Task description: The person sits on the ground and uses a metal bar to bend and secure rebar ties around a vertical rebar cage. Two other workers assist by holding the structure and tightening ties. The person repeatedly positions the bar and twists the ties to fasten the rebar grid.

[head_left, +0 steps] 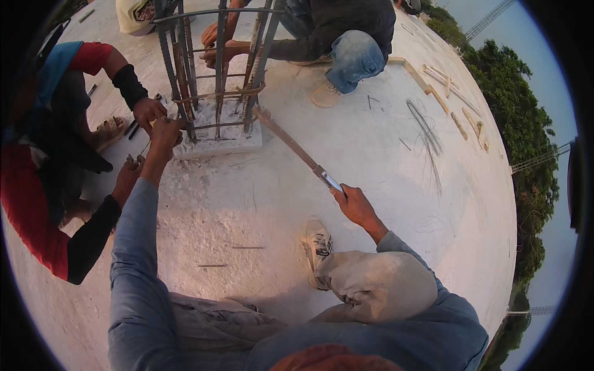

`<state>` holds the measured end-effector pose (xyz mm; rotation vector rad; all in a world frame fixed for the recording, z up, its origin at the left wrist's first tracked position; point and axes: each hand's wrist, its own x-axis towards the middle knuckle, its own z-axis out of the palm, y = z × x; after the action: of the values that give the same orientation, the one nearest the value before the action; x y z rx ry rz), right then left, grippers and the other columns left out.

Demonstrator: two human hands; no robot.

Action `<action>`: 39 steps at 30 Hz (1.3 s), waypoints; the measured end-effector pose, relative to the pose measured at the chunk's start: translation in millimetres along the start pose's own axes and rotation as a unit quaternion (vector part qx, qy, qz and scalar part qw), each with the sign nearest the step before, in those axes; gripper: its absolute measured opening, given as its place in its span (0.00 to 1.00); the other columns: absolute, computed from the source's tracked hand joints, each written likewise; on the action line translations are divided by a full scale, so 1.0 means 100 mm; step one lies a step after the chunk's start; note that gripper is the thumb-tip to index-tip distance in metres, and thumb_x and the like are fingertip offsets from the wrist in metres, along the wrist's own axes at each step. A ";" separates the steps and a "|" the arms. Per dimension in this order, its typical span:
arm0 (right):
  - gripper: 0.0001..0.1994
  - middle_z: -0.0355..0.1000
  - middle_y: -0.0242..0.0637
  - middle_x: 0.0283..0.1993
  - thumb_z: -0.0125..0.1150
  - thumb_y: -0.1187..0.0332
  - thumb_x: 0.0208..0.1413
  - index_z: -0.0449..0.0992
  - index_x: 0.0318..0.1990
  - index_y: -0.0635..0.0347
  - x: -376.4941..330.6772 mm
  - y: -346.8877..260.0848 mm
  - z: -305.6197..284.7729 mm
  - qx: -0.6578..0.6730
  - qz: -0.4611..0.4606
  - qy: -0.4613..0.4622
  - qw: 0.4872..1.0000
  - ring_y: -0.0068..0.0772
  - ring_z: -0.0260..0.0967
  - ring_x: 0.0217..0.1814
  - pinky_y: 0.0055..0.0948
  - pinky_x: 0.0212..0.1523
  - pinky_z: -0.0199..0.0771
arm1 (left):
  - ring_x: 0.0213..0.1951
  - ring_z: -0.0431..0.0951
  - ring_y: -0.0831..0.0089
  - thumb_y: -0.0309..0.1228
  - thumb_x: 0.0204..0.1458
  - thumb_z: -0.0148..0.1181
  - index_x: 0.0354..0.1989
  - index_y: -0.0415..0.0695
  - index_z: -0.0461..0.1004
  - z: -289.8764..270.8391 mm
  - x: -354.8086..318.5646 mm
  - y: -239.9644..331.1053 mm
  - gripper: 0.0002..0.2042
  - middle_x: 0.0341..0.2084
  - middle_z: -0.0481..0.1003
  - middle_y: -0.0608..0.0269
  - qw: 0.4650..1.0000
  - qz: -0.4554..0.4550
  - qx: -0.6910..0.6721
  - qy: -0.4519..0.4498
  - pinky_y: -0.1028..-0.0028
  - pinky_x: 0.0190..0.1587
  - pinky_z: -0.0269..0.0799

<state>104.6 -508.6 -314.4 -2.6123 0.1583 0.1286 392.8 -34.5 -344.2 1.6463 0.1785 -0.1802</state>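
Observation:
A cage of upright steel rebars (pixel 252 68) rises from a low concrete base (pixel 229 146), tied round with stirrups. My left hand (pixel 166 132) is closed at the left corner of the lowest stirrup (pixel 216 125), its fingertips partly hidden. In my right hand (pixel 356 204) is a long rusty bending lever (pixel 291 143) with a silver handle part. It slants up to the left, its far end by the cage's right-hand rebar. A co-worker's hand (pixel 148 111) is right beside my left one, and their other hand (pixel 127 178) is just below.
Another co-worker's hands (pixel 216 54) reach into the cage from behind. A bundle of thin wires (pixel 426 133) lies on the pale concrete floor (pixel 383 161) at right, with wooden strips (pixel 455 93) beyond. Short rods (pixel 247 248) lie before my shoe (pixel 317 244).

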 end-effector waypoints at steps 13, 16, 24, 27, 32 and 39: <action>0.23 0.62 0.35 0.20 0.51 0.55 0.74 0.68 0.29 0.65 0.07 0.08 -0.01 0.071 0.040 -0.050 0.995 0.26 0.56 0.22 0.36 0.25 0.59 | 0.55 0.74 0.71 0.45 0.69 0.56 0.55 0.46 0.78 -0.03 0.52 -0.19 0.17 0.50 0.77 0.64 0.968 -0.074 -0.240 -0.023 0.61 0.61 0.70; 0.22 0.62 0.30 0.19 0.50 0.56 0.74 0.67 0.28 0.63 0.06 0.08 -0.04 0.085 0.046 -0.055 0.994 0.24 0.56 0.21 0.34 0.24 0.59 | 0.58 0.72 0.68 0.53 0.66 0.57 0.55 0.46 0.78 0.01 0.72 -0.21 0.23 0.52 0.77 0.64 0.970 -0.067 -0.225 -0.061 0.58 0.64 0.64; 0.21 0.61 0.30 0.17 0.50 0.59 0.74 0.67 0.28 0.62 0.06 0.04 -0.11 0.084 0.063 -0.066 0.992 0.22 0.56 0.19 0.34 0.22 0.56 | 0.42 0.74 0.76 0.41 0.62 0.58 0.53 0.45 0.81 0.17 0.84 -0.22 0.17 0.43 0.79 0.67 0.994 0.023 -0.099 -0.037 0.68 0.44 0.68; 0.20 0.61 0.30 0.17 0.50 0.59 0.74 0.67 0.28 0.62 0.05 0.03 -0.12 0.079 0.067 -0.072 0.992 0.22 0.55 0.19 0.34 0.22 0.55 | 0.51 0.72 0.70 0.48 0.63 0.57 0.53 0.41 0.78 0.14 0.93 -0.32 0.22 0.49 0.77 0.63 0.997 0.028 -0.044 -0.049 0.57 0.53 0.68; 0.20 0.58 0.25 0.18 0.50 0.58 0.74 0.66 0.28 0.59 0.08 0.03 -0.10 0.127 0.098 -0.096 0.982 0.17 0.52 0.20 0.30 0.22 0.53 | 0.50 0.75 0.68 0.54 0.66 0.54 0.54 0.39 0.78 0.20 1.10 -0.53 0.27 0.48 0.78 0.58 0.991 0.041 -0.125 0.027 0.59 0.53 0.70; 0.21 0.54 0.18 0.21 0.51 0.53 0.74 0.64 0.29 0.55 0.09 0.00 -0.12 0.191 0.154 -0.123 0.962 0.12 0.48 0.22 0.24 0.22 0.50 | 0.29 0.77 0.82 0.29 0.60 0.53 0.50 0.35 0.84 0.18 1.15 -0.52 0.17 0.31 0.82 0.65 0.987 0.152 -0.041 0.037 0.74 0.30 0.72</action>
<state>114.7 -515.6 -304.8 -2.1497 0.4545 0.4804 493.0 -47.4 -422.2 1.5775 -0.0108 0.1189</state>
